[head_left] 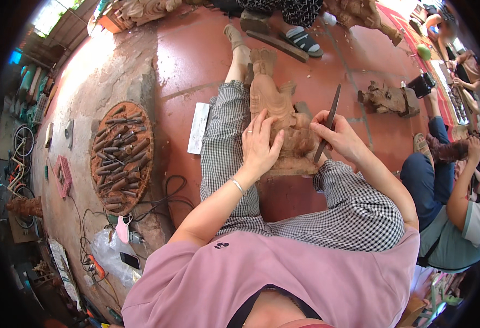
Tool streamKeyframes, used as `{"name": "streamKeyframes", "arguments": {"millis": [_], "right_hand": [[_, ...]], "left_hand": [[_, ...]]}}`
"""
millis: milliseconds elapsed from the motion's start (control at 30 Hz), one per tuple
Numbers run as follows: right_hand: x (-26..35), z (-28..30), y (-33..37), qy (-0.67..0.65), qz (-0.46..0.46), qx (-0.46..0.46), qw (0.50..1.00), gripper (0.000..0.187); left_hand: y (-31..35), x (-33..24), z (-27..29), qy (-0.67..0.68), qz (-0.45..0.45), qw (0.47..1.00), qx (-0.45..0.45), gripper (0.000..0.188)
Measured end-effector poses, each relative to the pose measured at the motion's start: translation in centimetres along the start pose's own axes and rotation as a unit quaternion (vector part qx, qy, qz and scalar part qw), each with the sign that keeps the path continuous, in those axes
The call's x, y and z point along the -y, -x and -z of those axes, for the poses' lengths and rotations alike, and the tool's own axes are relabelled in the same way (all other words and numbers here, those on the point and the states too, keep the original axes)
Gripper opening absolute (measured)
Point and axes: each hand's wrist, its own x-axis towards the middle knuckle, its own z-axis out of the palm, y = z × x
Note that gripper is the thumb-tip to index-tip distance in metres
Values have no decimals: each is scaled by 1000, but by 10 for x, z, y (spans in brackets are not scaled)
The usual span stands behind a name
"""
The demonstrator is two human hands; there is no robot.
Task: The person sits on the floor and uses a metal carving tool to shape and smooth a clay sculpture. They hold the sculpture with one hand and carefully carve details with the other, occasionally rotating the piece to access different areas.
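Left hand (260, 145): you're resting it, fingers parted, on the wooden carving (266, 98) | Right hand (339, 138): you're curling it around a long dark tool (335, 104) | Carving: lying between your legs (226, 142), inward from the red floor (188, 74)'s left edge

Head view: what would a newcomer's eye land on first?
First, the light-brown carved wooden figure at upper centre, with the left hand laid on it and the right hand gripping a slim, dark, pointed tool. Next, the round, shallow brown basket at left, heaped with dark, stick-like tools. Then the black-and-white checked trousers flanking the figure.
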Motion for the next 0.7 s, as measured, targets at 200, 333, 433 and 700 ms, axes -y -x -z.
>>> {"name": "streamKeyframes", "arguments": {"millis": [200, 333, 433, 700], "right_hand": [[9, 0, -3, -5, -19, -6, 1000, 15], [15, 1, -4, 9, -44, -19, 999, 15], [17, 1, -6, 23, -53, -20, 998, 17], [17, 3, -6, 12, -93, -33, 995, 17]], "left_hand": [[1, -3, -3, 16, 11, 999, -25, 43], [3, -8, -3, -4, 22, 999, -29, 42], [2, -11, -3, 10, 23, 999, -29, 42], [3, -6, 1, 70, 33, 996, -35, 38]]}}
